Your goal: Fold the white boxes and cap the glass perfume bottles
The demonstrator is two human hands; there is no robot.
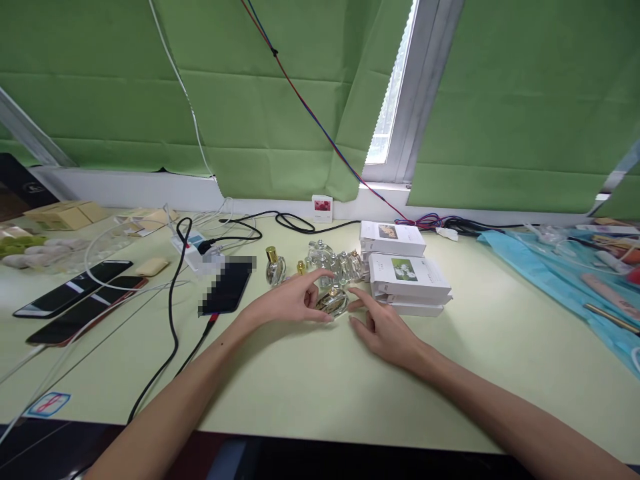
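Several clear glass perfume bottles (341, 267) stand close together near the middle of the table. In front of them is one rounded glass bottle (333, 302) with a gold neck, between my two hands. My left hand (295, 298) is at its left side, thumb and forefinger spread around it. On the other side, my right hand (383, 327) has its thumb and forefinger apart, close to the bottle; whether either hand touches it I cannot tell. A gold-capped bottle (275, 267) stands to the left. White boxes (410, 277) with flower pictures are stacked to the right.
Phones (80, 287) and tangled cables lie at the left, with a power strip (193, 250) behind another phone (227, 287). A small white box (323, 209) stands against the back ledge. Blue plastic sheeting (545, 273) covers the table's right side.
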